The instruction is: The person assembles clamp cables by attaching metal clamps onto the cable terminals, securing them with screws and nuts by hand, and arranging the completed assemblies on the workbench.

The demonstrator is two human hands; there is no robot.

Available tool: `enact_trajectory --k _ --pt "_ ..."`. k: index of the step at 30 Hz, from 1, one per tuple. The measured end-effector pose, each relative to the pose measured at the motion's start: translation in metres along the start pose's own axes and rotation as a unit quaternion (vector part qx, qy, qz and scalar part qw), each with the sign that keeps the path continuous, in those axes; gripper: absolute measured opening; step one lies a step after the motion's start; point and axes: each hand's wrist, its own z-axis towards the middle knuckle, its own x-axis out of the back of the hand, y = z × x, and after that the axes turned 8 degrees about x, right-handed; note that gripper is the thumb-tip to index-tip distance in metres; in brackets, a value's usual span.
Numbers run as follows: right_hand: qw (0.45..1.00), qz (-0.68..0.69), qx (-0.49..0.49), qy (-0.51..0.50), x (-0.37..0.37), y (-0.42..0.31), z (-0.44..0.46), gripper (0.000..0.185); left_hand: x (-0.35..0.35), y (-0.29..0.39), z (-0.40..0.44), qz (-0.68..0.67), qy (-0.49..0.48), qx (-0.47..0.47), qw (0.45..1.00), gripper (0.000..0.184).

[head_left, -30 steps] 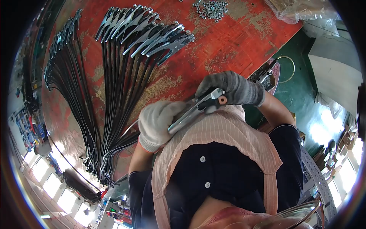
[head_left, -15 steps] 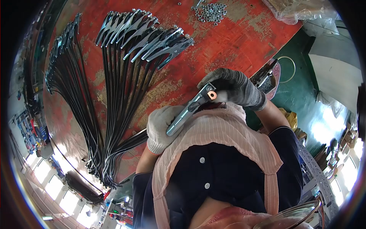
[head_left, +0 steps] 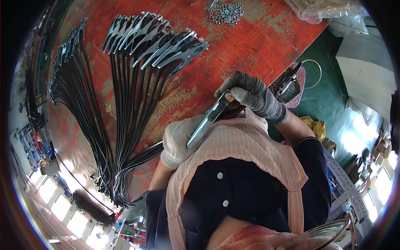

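My left hand [head_left: 181,139], in a white glove, is wrapped round the lower part of a shiny metal clamp [head_left: 204,125] just above the striped apron. At the clamp's upper end, my right hand [head_left: 256,96], in a grey glove, pinches beside a copper-coloured lug [head_left: 229,97]. Part of the lug is covered by the fingers. A dark cable runs behind the clamp, partly hidden. Clamps with black cables [head_left: 125,91] lie fanned out on the red table [head_left: 225,58], to the left of my hands.
Another bundle of clamps [head_left: 62,62] lies at the far left. Small nuts [head_left: 227,14] are heaped at the table's far side. A pink-rimmed tray [head_left: 301,89] with small parts and a tool is at the right edge. Plastic wrapping [head_left: 321,10] lies at the upper right.
The clamp has turned, so its lug faces differently. My right hand's fingers have closed over the lug, which showed fully before. My left hand has shifted slightly right.
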Motion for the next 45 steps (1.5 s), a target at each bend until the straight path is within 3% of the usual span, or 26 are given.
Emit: enact_trajectory --k 5,9,11,12,14,15,18,22,25,28,34,37,44,45 --pt "1.000 0.023 -0.010 0.013 0.000 0.002 0.002 0.027 0.002 0.002 0.001 0.014 -0.033 0.047 0.998 0.041" --pt "0.999 0.047 -0.015 0.013 0.003 0.007 0.006 0.026 0.004 0.000 0.003 -0.005 -0.007 0.023 1.000 0.035" --pt "0.999 0.012 0.028 0.017 0.005 0.010 0.012 0.024 0.005 -0.013 0.012 -0.006 0.017 0.001 1.000 0.033" --pt "0.998 -0.007 0.052 0.017 0.008 0.012 0.017 0.023 0.008 -0.017 0.018 -0.038 0.007 0.039 0.999 0.033" --pt "0.998 -0.037 0.023 0.047 0.019 0.022 0.031 0.023 0.013 -0.018 0.039 0.069 0.114 0.004 0.991 0.045" --pt "0.997 -0.054 0.011 0.063 0.024 0.026 0.039 0.022 0.016 -0.028 0.048 0.160 0.167 -0.070 0.970 0.064" --pt "0.994 -0.087 0.017 0.065 0.032 0.035 0.052 0.023 -0.001 -0.010 0.066 0.304 0.231 -0.119 0.917 0.068" --pt "0.996 -0.080 0.003 0.046 0.050 0.055 0.055 0.021 -0.046 -0.029 0.086 0.420 0.235 -0.057 0.875 0.055" --pt "0.901 -0.421 0.099 0.023 0.071 0.024 0.056 0.021 -0.051 -0.029 0.088 0.420 0.235 -0.082 0.873 0.055" --pt "0.819 -0.527 0.192 0.118 0.109 0.015 0.080 0.025 -0.052 -0.030 0.086 0.420 0.241 -0.090 0.870 0.053" --pt "0.739 -0.662 0.109 0.061 0.125 0.009 0.103 0.028 -0.049 -0.029 0.090 0.401 0.258 -0.103 0.873 0.050" --pt "0.792 -0.607 0.059 0.040 0.131 0.006 0.105 0.027 -0.049 -0.030 0.090 0.409 0.259 -0.101 0.869 0.050" --pt "0.838 -0.538 0.073 0.049 0.116 0.001 0.103 0.022 -0.048 -0.031 0.091 0.412 0.260 -0.106 0.867 0.050" --pt "0.907 -0.412 0.081 0.027 0.108 0.004 0.095 0.020 -0.048 -0.031 0.091 0.411 0.254 -0.104 0.869 0.050"
